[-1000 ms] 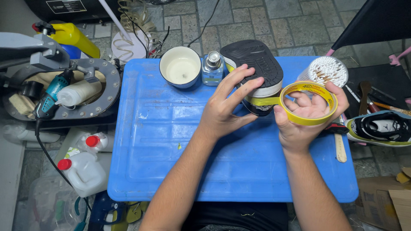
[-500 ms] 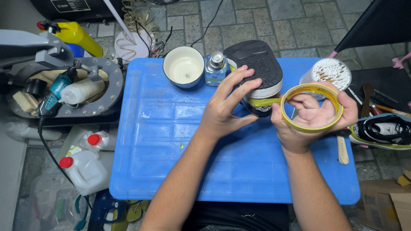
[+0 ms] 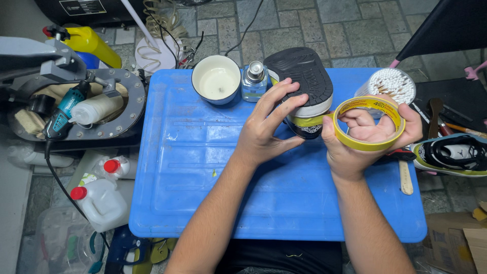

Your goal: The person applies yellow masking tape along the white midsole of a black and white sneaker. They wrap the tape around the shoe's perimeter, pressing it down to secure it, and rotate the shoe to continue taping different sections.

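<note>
The black-soled shoe with a white rim (image 3: 300, 81) sits sole-up at about one o'clock on the blue plastic lid (image 3: 203, 172), and a strip of yellow tape runs round its side. The left hand (image 3: 266, 129) presses spread fingers against the shoe's near side, steadying it, thumb below. The right hand (image 3: 362, 137) has its fingers threaded through the yellow roll of masking tape (image 3: 369, 123) and grips it, just at three o'clock of the shoe, the strip joining roll and shoe. At eleven o'clock of the shoe stand a small clear glass bottle (image 3: 253, 81) and a white bowl with a blue outside (image 3: 216, 79). At two o'clock, a round tub of cotton swabs (image 3: 393, 83).
</note>
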